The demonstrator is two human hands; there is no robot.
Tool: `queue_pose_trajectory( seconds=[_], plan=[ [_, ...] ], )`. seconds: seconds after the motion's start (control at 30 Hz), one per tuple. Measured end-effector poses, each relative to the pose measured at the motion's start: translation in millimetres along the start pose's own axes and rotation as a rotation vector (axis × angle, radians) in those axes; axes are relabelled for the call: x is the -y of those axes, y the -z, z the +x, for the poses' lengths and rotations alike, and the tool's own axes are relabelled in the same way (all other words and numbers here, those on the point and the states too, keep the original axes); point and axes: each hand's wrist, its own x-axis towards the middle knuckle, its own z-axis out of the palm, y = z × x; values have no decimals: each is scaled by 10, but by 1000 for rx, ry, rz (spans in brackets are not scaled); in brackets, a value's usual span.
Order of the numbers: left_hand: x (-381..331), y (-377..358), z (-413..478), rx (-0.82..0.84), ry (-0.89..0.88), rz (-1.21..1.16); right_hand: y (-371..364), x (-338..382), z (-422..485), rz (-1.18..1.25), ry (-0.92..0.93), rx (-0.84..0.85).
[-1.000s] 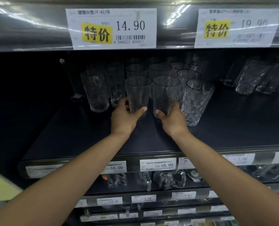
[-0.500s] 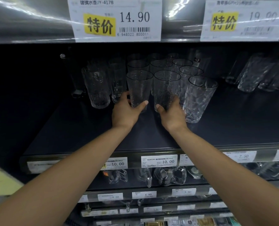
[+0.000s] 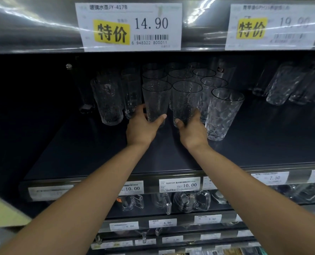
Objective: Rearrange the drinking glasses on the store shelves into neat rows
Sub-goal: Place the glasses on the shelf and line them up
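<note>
- The dark shelf (image 3: 171,159) fills the middle of the view; toward nine o'clock its depth is black and nothing can be made out there.
- A grey rail (image 3: 33,30) runs across at twelve o'clock; it bears a price card (image 3: 128,26) reading 14.90 and a second card (image 3: 274,26) whose figures are smeared by glare.
- A block of clear glasses (image 3: 180,76) stands upright mid-shelf in rows running back; the rear ones fade into the dark and cannot be counted.
- More glasses (image 3: 281,85) at two o'clock are blurred; how they stand is hard to tell.
- The left hand (image 3: 142,129) grips the foot of the front-left glass (image 3: 155,98); the thumb lies across its near face, the fingers curl round its left side; the glass rises at twelve o'clock from the hand.
- The right hand (image 3: 193,133) is clamped low on the front-middle glass (image 3: 187,100); the thumb is on the near face, the fingers are hidden behind; the two held glasses stand just beside each other.
- A faceted glass (image 3: 222,115) stands at two o'clock of the right hand, just beside it.
- A tall glass (image 3: 107,105) stands at ten o'clock of the left hand, apart.
- Mugs (image 3: 189,201) at six o'clock sit partly behind price strips.
</note>
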Motion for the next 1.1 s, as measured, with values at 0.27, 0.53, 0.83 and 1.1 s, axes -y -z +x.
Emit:
queue_pose_trajectory(
  seconds=[0.27,0.53,0.83,1.1],
  plan=[
    [19,4,9,4,-8,-16,-24,-1,22,-19,5,-13],
    [36,3,17,19,-8,-33,-27,2,27,-35,-8,-14],
    [64,-19,46,10,9,-21,-52,8,42,-38,-22,-39],
    [70,-15,46,21,18,-13,-105,-13,78,-41,-26,-65]
  ],
)
